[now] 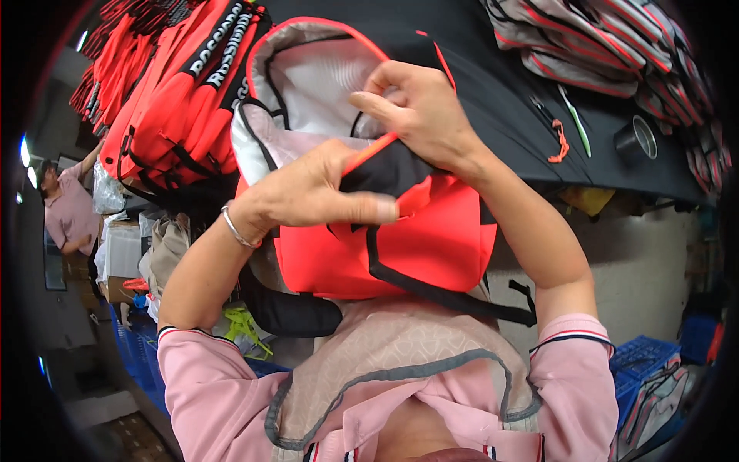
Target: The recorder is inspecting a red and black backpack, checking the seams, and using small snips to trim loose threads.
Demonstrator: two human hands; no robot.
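A red-orange backpack (439, 246) with black panels and a pale grey lining lies in front of me, its mouth spread wide. My left hand (315, 185) grips the near edge of the opening, thumb outside and the other fingers hidden behind the orange trim. Beside it, my right hand (423, 112) is closed above the right side of the mouth, its fingers curled; what they hold, if anything, is hidden. A black strap (454, 296) hangs down the front of the backpack.
Several red backpacks (165, 115) are stacked at left, and grey ones with red piping (600, 46) at right. Small scissors (543, 112), a green-and-white tool (576, 123) and a dark metal cup (636, 140) lie on the black table (523, 154). Another person (69, 200) stands far left.
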